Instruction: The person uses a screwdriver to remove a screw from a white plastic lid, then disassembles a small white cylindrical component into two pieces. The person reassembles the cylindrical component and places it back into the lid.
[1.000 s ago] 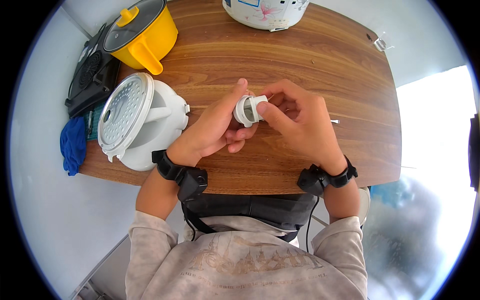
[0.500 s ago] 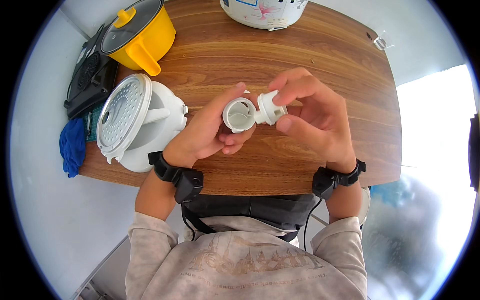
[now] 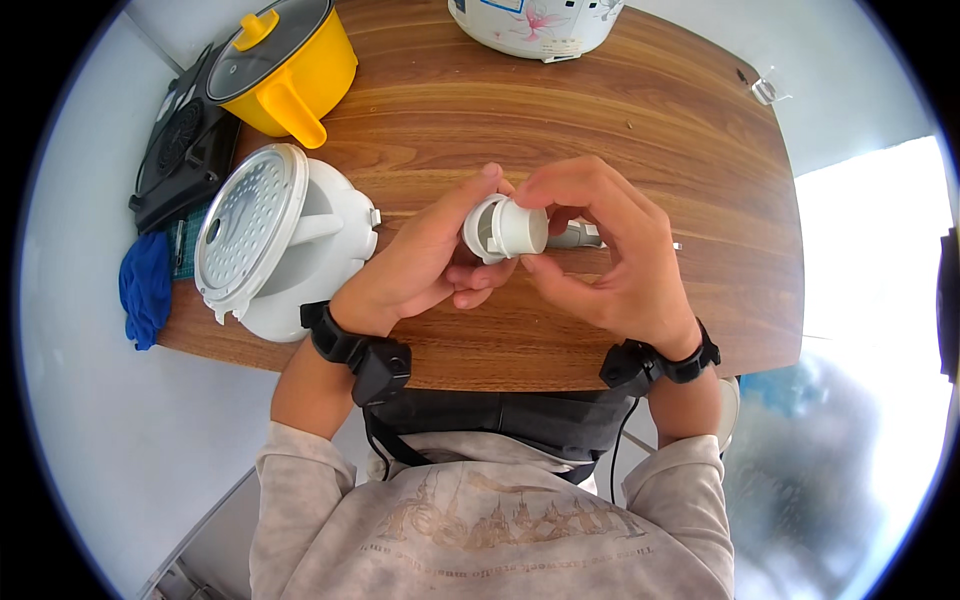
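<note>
Above the middle of the table, my left hand [image 3: 422, 255] is closed around a small white round plastic cup [image 3: 482, 222], its mouth turned to the right. With thumb and fingers my right hand [image 3: 625, 245] grips a white cylindrical plastic piece [image 3: 524, 230]. This piece sits against the cup's mouth, partly over it; how deep it goes in cannot be made out. Behind my right hand's fingers, a grey tool handle [image 3: 580, 236] lies on the table, mostly hidden.
To the left of my hands stands a white appliance [image 3: 335, 240] with a perforated, tilted round lid [image 3: 255, 225]. Beyond it are a yellow pot [image 3: 320, 85], a black device [image 3: 190, 150] and a blue cloth [image 3: 146, 290]. A white floral-patterned appliance [image 3: 530, 35] stands at the far edge.
My right hand has turned the cylindrical piece and brought it left against the cup's mouth. The grey handle has come into view behind that hand. My left hand has barely moved.
</note>
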Motion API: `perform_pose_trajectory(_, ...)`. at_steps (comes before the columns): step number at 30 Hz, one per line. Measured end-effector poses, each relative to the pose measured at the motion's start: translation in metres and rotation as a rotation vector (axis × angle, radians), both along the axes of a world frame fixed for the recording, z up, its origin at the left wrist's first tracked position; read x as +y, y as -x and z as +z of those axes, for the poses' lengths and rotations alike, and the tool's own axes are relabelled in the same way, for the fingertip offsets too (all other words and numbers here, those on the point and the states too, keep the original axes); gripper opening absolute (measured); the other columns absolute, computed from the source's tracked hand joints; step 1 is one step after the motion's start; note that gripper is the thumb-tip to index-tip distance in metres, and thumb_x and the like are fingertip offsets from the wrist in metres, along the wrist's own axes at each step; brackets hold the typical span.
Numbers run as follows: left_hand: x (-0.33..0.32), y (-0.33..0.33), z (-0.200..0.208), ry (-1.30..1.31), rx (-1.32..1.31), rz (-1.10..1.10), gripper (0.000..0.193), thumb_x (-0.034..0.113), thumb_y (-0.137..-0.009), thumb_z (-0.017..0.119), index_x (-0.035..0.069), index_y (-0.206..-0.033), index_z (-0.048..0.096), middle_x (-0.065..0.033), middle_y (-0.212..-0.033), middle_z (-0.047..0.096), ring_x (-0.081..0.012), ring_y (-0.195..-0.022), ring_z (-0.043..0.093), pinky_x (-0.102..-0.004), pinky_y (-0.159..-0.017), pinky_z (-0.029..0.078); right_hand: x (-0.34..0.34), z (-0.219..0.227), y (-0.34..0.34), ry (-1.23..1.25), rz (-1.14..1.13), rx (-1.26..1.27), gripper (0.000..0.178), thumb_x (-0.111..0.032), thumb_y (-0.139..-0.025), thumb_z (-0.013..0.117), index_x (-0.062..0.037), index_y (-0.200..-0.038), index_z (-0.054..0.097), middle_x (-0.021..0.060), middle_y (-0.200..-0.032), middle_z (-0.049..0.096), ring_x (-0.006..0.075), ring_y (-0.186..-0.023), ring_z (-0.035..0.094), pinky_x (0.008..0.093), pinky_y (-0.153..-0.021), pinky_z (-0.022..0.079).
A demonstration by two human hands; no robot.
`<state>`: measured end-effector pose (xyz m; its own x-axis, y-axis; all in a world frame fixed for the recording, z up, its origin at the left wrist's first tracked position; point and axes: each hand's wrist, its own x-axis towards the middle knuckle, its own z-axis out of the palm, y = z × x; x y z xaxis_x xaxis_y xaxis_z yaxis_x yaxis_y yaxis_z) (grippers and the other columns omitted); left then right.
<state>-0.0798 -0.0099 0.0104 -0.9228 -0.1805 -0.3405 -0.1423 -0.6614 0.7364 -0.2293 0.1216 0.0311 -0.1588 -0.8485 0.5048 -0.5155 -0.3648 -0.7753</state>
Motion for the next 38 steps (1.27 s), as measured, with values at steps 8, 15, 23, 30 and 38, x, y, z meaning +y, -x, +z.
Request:
perform_pose_trajectory(8, -0.002, 0.0, -0.01, 0.102, -0.028, -0.026, 0.061, 0.06, -0.104, 0.034, 0.006, -0.112, 0.061, -0.0033, -0.091, 0.064, -0.0043, -0.046, 0.041, -0.0194, -0.035, 0.03, -0.001, -0.001, 0.0, -0.03, -0.012, 0.055, 0.039, 0.006, -0.072, 0.074, -0.007, -0.107, 0.068, 0.007, -0.105, 0.065, 0.0211, -0.084, 0.065, 0.0294, -0.071, 0.056)
perform_pose_trajectory(15, -0.002, 0.0, -0.01, 0.147, -0.011, -0.055, 0.067, 0.065, -0.102, 0.032, 0.005, -0.106, 0.061, -0.0022, -0.077, 0.061, -0.0047, -0.043, 0.044, -0.0189, -0.033, 0.028, -0.003, -0.005, -0.002, -0.001, -0.037, 0.098, 0.038, 0.005, -0.072, 0.075, -0.0069, -0.107, 0.067, 0.0074, -0.103, 0.064, 0.0215, -0.083, 0.066, 0.0301, -0.072, 0.058)
perform_pose_trajectory(23, -0.002, 0.0, -0.009, 0.203, -0.036, -0.037, 0.07, 0.067, -0.102, 0.031, 0.004, -0.104, 0.06, -0.0011, -0.071, 0.057, -0.0047, -0.043, 0.045, -0.0187, -0.034, 0.029, -0.002, -0.005, -0.002, -0.058, -0.043, 0.113, 0.034, 0.003, -0.075, 0.074, -0.0065, -0.106, 0.068, 0.0081, -0.104, 0.066, 0.0233, -0.085, 0.067, 0.0321, -0.073, 0.059)
perform_pose_trajectory(30, -0.006, -0.002, -0.01, 0.1, 0.025, -0.042, 0.068, 0.067, -0.102, 0.03, 0.006, -0.111, 0.058, -0.0052, -0.076, 0.06, -0.0061, -0.055, 0.049, -0.0224, -0.044, 0.04, -0.002, 0.001, 0.001, -0.148, -0.094, 0.072, 0.033, 0.001, -0.077, 0.072, -0.0052, -0.109, 0.068, 0.0096, -0.1, 0.069, 0.0241, -0.085, 0.069, 0.0317, -0.076, 0.059)
perform_pose_trajectory(38, -0.007, -0.006, -0.001, 0.215, 0.03, -0.056, 0.061, 0.057, -0.101, 0.045, 0.006, -0.132, 0.055, -0.0088, -0.104, 0.066, -0.009, -0.079, 0.054, -0.025, -0.062, 0.051, 0.002, 0.001, 0.007, -0.291, -0.1, -0.295, 0.031, -0.003, -0.082, 0.072, -0.0037, -0.113, 0.067, 0.0089, -0.104, 0.071, 0.0199, -0.088, 0.071, 0.0314, -0.084, 0.058)
